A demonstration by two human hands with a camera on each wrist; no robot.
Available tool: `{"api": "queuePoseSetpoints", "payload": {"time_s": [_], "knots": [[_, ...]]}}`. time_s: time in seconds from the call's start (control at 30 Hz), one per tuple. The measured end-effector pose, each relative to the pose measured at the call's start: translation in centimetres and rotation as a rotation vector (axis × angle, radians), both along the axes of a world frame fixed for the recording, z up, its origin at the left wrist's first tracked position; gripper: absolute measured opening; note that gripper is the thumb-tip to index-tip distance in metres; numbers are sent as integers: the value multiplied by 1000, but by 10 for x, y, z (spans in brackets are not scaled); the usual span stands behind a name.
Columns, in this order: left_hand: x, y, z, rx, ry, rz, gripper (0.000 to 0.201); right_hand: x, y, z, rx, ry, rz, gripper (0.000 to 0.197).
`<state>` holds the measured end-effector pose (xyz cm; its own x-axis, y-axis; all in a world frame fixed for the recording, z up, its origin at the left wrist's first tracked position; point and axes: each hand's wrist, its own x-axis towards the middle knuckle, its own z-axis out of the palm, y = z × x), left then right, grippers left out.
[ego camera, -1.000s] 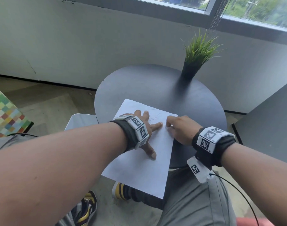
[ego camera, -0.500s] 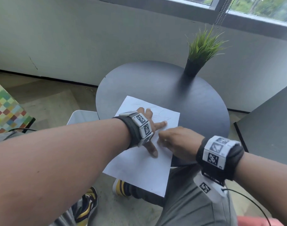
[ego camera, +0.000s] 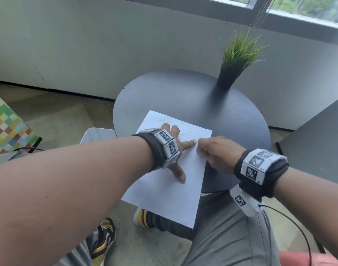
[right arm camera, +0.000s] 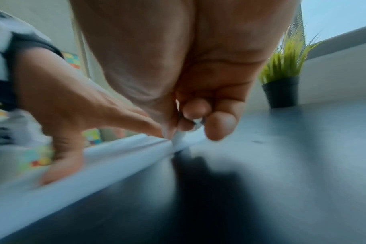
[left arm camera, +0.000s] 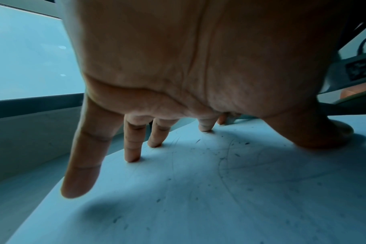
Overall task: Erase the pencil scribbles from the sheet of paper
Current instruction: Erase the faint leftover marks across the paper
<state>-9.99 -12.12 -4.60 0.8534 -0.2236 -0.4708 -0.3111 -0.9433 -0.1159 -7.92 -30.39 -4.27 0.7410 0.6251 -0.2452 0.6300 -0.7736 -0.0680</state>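
The right hand (ego camera: 215, 152) curls its fingers round a small white eraser (right arm camera: 179, 136), whose tip presses on the right edge of the sheet of paper (ego camera: 164, 196). Just beside it the left hand (ego camera: 174, 148) lies spread, fingertips (left arm camera: 133, 158) and thumb pressing the sheet flat. Faint pencil scribbles (left arm camera: 226, 165) and dark crumbs mark the paper under that palm. The sheet lies on the round dark worktop (ego camera: 174, 96), its near end overhanging the edge. A potted grass plant (ego camera: 235, 60) stands at the far side.
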Motion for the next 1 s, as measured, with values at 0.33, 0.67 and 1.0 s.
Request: {"api": "queuePoseSetpoints", "payload": {"time_s": [0.33,0.67,1.0], "knots": [[-1,1,2,-4,-2,-8,128,-15,5,-2,26,43,59,6],[-3,0,6,7,15,-3,125,-24,12,-2,27,99,-16,17],[-9,13,8,-82,60,65,111,37,-28,-4,134,47,-382,9]]}}
